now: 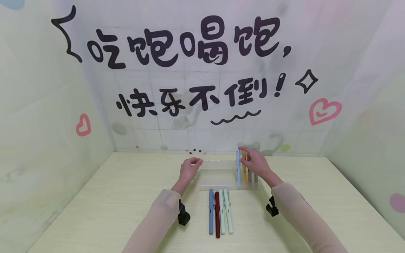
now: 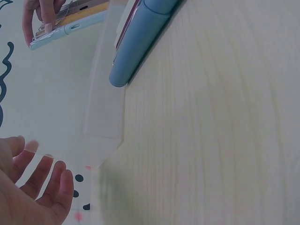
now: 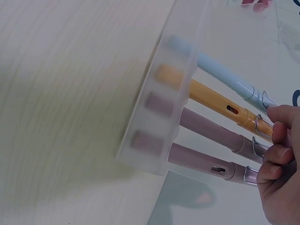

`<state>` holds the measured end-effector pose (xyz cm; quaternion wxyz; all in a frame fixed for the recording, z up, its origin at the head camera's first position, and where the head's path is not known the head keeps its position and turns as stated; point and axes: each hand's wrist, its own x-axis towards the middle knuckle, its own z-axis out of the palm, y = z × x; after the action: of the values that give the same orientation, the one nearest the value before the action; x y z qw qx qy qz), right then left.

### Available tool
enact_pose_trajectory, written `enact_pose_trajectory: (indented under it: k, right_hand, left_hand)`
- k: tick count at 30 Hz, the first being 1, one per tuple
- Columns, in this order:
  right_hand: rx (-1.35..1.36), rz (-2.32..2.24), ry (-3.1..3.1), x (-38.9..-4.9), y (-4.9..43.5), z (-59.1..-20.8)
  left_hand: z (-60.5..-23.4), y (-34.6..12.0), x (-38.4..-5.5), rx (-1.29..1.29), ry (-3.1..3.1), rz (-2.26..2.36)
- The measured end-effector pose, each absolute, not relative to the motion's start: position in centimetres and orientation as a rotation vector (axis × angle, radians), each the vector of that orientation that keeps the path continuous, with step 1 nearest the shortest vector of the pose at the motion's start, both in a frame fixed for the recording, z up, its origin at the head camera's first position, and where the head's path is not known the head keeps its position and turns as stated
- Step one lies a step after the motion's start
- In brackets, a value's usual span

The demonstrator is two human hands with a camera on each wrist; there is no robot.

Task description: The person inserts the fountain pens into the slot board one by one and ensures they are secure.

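A clear plastic pen stand point(image 1: 218, 187) sits on the table. My left hand point(image 1: 190, 169) pinches its left edge between thumb and forefinger, the other fingers spread in the left wrist view. At the stand's right side, my right hand point(image 1: 257, 163) grips the top of a light blue pen point(image 3: 225, 75), whose lower end is behind the frosted front lip. Beside it a yellow pen point(image 3: 213, 101) and two mauve pens, one point(image 3: 211, 129) nearer the yellow and one point(image 3: 199, 159) at the end, stand in the rack; the right fingers partly hide their caps.
In front of the stand lie a blue pen point(image 1: 211, 211), a dark red pen point(image 1: 217, 214) and two pale green pens point(image 1: 228, 212), side by side. A printed backdrop point(image 1: 177, 137) rises behind the pale wooden table point(image 1: 126, 196).
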<state>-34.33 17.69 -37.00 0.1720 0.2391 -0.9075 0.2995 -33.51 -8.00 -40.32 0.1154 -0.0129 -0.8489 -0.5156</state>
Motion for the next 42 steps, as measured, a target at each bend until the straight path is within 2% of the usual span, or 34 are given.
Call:
enact_pose_trajectory:
  k: [25,42]
  right_hand:
    - [0.698,0.932,-2.480,-33.7,18.2,-36.8]
    - [0.814,1.147,-2.494,-30.2,17.9,-39.3]
  left_hand:
    - [-40.4,-8.0,-33.5,-0.035,-2.487,-1.520]
    - [-40.3,-8.0,-33.4,-0.040,-2.489,-1.502]
